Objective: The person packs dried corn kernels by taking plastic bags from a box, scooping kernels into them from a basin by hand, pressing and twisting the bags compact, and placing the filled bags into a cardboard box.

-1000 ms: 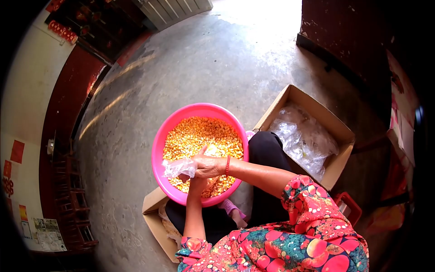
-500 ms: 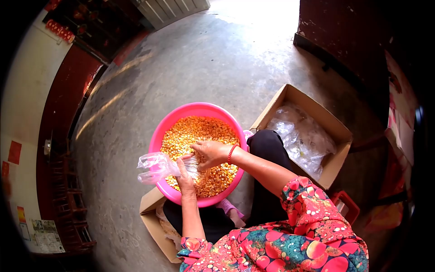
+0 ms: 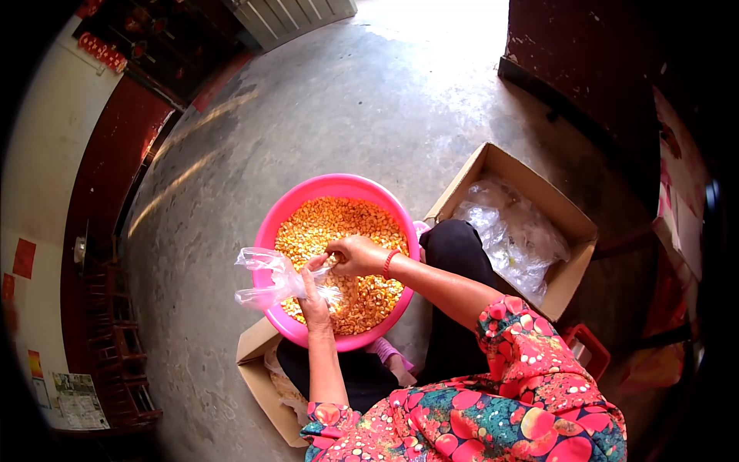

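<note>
A pink basin (image 3: pixel 271 231) full of yellow kernels (image 3: pixel 339 223) rests on my lap. My left hand (image 3: pixel 313 300) is over the basin's near left side, gripping a clear plastic bag (image 3: pixel 265 279) whose loose end sticks out past the rim to the left. My right hand (image 3: pixel 356 254) is just above the kernels, fingers pinched at the mouth of the bag, close to the left hand's fingertips. A red band circles my right wrist.
An open cardboard box (image 3: pixel 570 215) holding clear plastic bags (image 3: pixel 512 235) stands to my right. Another cardboard box (image 3: pixel 258 373) lies under my left side. Bare concrete floor (image 3: pixel 308 115) stretches ahead; dark red wooden furniture stands to the left and right.
The bag was bunched between both hands a second ago. My left hand has since swung it out over the basin's left rim, and my right hand now pinches at its mouth.
</note>
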A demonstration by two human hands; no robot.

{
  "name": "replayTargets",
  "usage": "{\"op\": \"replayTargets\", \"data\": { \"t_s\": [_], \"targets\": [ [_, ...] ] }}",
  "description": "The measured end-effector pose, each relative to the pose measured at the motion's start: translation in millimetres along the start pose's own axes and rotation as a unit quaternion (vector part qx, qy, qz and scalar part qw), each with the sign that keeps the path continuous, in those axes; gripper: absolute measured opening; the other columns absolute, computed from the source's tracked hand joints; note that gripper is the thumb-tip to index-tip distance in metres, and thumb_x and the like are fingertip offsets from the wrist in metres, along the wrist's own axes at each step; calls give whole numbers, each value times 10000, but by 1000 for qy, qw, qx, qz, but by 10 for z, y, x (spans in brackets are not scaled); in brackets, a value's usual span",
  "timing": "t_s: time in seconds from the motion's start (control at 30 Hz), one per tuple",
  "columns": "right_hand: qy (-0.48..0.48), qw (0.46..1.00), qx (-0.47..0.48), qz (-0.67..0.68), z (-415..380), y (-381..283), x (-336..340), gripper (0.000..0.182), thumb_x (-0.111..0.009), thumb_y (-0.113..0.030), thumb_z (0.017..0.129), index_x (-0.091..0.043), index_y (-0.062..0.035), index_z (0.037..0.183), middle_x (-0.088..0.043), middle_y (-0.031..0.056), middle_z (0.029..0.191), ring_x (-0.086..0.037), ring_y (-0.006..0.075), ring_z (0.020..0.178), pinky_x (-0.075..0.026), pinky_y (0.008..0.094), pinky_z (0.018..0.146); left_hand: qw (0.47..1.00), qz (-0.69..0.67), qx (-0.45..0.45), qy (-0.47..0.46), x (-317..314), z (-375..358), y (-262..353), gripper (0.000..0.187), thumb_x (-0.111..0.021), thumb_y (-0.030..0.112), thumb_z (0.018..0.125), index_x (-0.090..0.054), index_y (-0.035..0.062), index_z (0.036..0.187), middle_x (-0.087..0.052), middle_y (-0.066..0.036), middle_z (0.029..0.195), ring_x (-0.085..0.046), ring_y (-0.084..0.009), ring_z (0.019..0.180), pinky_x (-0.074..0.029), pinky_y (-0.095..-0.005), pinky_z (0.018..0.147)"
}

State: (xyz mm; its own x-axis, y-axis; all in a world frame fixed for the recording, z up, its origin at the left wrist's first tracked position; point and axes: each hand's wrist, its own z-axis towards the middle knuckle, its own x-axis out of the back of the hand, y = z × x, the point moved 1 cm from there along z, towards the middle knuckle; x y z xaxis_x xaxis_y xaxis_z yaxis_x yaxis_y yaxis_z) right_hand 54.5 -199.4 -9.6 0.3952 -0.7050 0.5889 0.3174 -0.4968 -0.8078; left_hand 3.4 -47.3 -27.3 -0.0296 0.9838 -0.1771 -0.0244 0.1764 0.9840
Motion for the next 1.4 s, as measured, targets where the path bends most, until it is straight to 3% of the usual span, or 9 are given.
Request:
{"op": "replayTargets", "data": {
  "t_s": [0.2,0.4,0.53,0.7,0.8,0.87,0.97,1.13,1.4],
  "targets": [
    [3,979,-33,202,45,0,-50,536,-686,-160,670,-514,-63,1168,-605,125,867,-599,230,807,-475,348,651,998,23,-17,48,10,-9,6,423,-347,377,956,-526,3,1043,-571,-113,1024,-524,-191,982,-401,-328,884],
    [-55,997,42,31,35,-16,-58,719,-729,-245,642,-419,-58,1262,-465,189,1188,-486,339,1084,-424,380,905,991,-56,11,124,102,41,-188,305,-416,317,946,-529,33,955,-564,-66,745,-530,-137,710,-427,-261,674],
    [-129,988,70,-42,-50,-111,-174,902,-766,-392,581,-347,-79,1316,-472,171,1178,-460,321,1114,-396,410,919,989,-100,10,107,110,42,-176,280,-435,309,940,-523,45,904,-455,-11,627,-436,-109,594,-382,-231,611],
    [-151,982,94,68,43,-75,-235,935,-740,-482,542,-384,-42,1287,-469,164,1221,-435,302,1162,-359,401,960,989,-114,-53,72,40,23,-132,243,-456,264,936,-542,40,898,-516,-36,818,-477,-110,729,-402,-255,672],
    [-149,987,62,-15,59,-56,-251,947,-755,-418,569,-327,-73,1339,-433,218,1247,-433,339,1153,-343,419,962,986,3,-62,158,-93,4,-6,263,-455,245,932,-546,6,993,-549,-62,926,-501,-146,880,-415,-291,770],
    [-139,988,58,-43,22,-22,-363,888,-750,-431,570,-383,-101,1308,-469,184,1232,-437,312,1160,-333,426,967,998,-41,16,55,-160,1,64,333,-457,238,932,-482,0,1164,-525,-83,1126,-507,-169,1004,-417,-304,854],
    [-93,991,96,-14,-40,-95,-373,574,-732,-399,585,-583,-138,1074,-615,120,1000,-519,275,1051,-344,423,936,987,163,-10,10,101,73,-169,314,-480,203,909,-518,-18,1129,-547,-97,1110,-505,-196,1028,-408,-325,865],
    [-53,995,89,-8,103,56,-613,278,-626,-185,661,-618,-87,921,-632,141,877,-565,312,904,-394,424,832,940,320,-108,-38,-121,100,231,319,-472,187,917,-511,-7,1167,-538,-116,1174,-484,-203,1095,-359,-326,933],
    [31,992,88,89,101,-160,-322,93,-535,-74,676,-591,-22,730,-586,188,672,-599,344,655,-467,390,567,993,115,-9,-29,-218,-77,651,525,-642,153,820,-392,-37,1241,-473,-145,1202,-436,-199,1129,-318,-325,975]
  ]
}}
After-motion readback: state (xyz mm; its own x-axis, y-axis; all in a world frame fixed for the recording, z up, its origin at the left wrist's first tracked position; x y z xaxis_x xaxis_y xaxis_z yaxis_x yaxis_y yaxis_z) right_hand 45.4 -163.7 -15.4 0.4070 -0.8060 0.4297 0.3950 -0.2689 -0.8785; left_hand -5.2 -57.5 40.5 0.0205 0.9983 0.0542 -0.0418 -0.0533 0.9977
